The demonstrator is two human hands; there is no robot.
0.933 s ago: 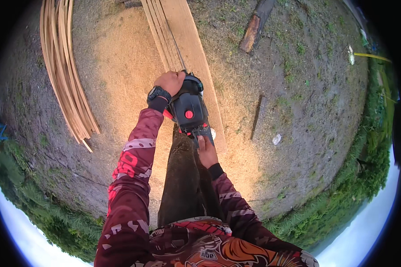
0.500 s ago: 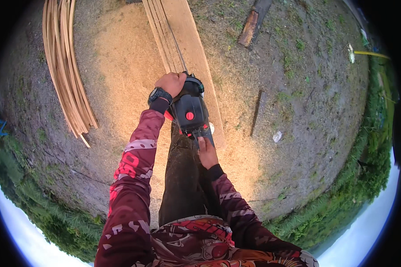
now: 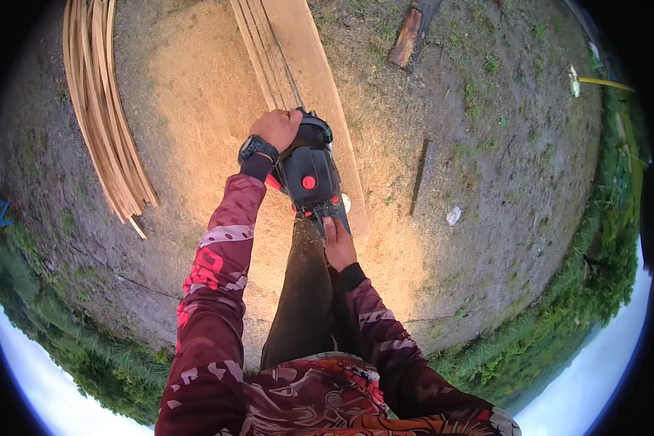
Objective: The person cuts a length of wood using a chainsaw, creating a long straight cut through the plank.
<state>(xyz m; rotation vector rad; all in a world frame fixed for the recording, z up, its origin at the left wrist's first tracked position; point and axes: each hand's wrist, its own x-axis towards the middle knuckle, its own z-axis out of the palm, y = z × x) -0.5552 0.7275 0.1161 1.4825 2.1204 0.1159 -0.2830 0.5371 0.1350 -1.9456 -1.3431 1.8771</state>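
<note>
A black chainsaw (image 3: 310,166) with a red round knob on its cover is held in front of my legs. My left hand (image 3: 277,131), with a dark watch at the wrist, is closed around its front handle. Lower down, my right hand (image 3: 339,245) grips the rear handle. The saw's narrow guide bar (image 3: 285,69) points away from me along a long wooden plank (image 3: 318,76). Parallel cut lines run lengthwise on the plank's left side, and the bar lies along the rightmost one. My fingers' undersides and the trigger are hidden.
Long thin wooden strips (image 3: 98,102) lie in a bundle at the left. Sawdust (image 3: 196,94) covers the ground around the plank. To the right are a dark wood chunk (image 3: 408,40), a thin dark slat (image 3: 421,178) and a small whitish object (image 3: 453,216).
The whole view has shifted slightly. Both hands keep their grip on the chainsaw, which stays in nearly the same place along the plank.
</note>
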